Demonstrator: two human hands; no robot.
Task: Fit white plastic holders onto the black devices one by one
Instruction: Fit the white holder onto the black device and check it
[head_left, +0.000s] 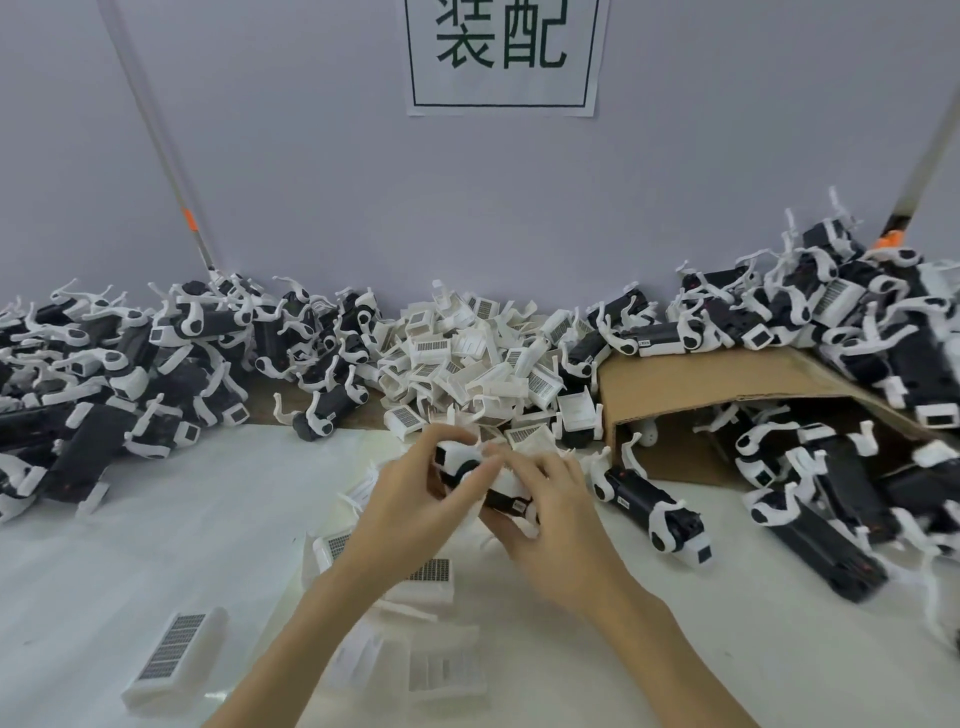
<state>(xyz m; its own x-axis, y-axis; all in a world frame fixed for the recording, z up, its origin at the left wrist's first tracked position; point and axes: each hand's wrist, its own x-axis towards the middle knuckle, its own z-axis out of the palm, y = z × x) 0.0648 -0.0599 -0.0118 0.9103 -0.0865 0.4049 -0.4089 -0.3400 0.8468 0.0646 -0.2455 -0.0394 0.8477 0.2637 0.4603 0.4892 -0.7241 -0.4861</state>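
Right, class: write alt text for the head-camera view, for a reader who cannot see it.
Two bare hands, left hand and right hand, grip one black device over a white table, fitting a white holder. Behind lie a heap of loose holders, piles of devices and a cardboard box.

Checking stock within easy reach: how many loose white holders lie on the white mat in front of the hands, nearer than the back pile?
About 4: one holder near-left, two under the left forearm, one blurred between the forearms. Arms may hide others.
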